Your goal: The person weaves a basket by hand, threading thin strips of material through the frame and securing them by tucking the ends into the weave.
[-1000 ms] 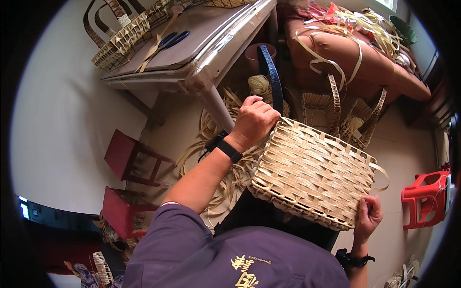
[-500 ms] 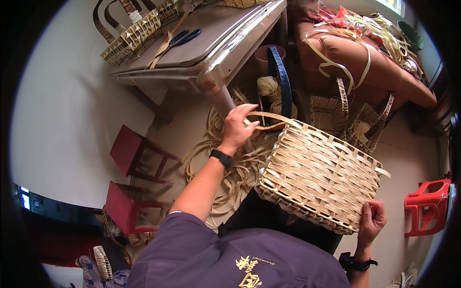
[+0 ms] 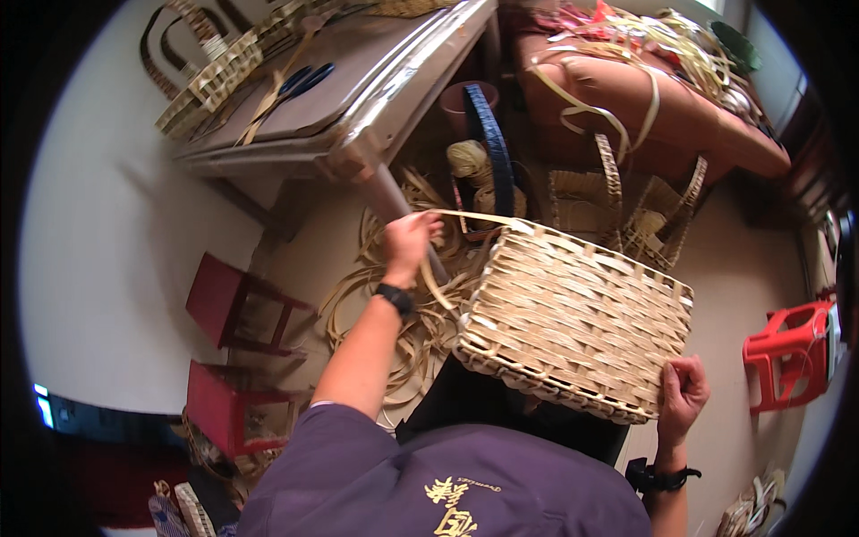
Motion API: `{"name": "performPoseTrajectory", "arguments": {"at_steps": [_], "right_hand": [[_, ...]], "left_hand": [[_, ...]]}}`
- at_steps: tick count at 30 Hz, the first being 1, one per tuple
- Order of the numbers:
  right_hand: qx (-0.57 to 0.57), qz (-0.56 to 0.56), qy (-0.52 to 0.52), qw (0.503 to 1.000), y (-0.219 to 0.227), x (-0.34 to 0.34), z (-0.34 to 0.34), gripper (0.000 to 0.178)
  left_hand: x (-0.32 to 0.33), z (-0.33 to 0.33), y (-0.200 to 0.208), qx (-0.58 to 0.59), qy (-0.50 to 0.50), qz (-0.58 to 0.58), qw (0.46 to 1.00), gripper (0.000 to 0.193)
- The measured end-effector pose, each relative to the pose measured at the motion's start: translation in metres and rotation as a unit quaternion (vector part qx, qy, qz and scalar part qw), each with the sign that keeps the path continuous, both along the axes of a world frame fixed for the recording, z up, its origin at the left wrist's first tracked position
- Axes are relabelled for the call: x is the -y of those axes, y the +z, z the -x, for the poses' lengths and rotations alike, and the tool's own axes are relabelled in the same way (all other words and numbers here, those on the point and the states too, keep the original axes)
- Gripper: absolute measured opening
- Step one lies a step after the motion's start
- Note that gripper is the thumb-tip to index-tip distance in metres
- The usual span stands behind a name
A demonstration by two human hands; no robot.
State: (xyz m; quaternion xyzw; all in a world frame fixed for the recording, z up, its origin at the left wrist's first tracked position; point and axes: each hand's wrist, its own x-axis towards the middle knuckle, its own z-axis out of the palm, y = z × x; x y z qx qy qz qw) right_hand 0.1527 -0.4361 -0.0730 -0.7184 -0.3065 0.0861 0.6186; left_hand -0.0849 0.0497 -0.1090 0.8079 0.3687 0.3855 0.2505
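Observation:
A rectangular woven basket of pale flat strips rests tilted over my lap, its broad woven face toward me. From its far left corner a flat weaving strip runs out taut to my left hand, whose fingers are closed on it; part of the strip loops back down beside the basket's left edge. My right hand grips the basket's near right corner, thumb and fingers pressed together at the edge. The basket's underside is hidden.
Scissors lie on the table at the far left. Loose strips are heaped by its leg. Two dark red stools stand left, a red plastic stool right. Handled baskets sit before the brown sofa.
My left hand has drawn the strip from a slack loop at the corner to a straight, taut line. My right hand keeps its hold; the whole view has shifted slightly.

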Motion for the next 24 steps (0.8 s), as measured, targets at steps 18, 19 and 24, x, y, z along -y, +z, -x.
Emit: {"name": "performPoseTrajectory", "arguments": {"at_steps": [18, 19, 24], "right_hand": [[-0.019, 0.05, 0.016, 0.998, 0.062, -0.034, -0.067, 0.024], [-0.022, 0.066, 0.032, 0.997, 0.062, -0.038, -0.079, 0.027], [-0.158, 0.097, 0.099, 0.978, 0.049, -0.058, -0.113, 0.029]], "left_hand": [[0.011, -0.004, 0.028, 0.042, -0.197, 0.346, 0.916, 0.032], [0.021, -0.021, 0.049, 0.043, -0.239, 0.342, 0.908, 0.031], [0.045, -0.063, 0.082, 0.012, -0.316, 0.375, 0.872, 0.029]]}}
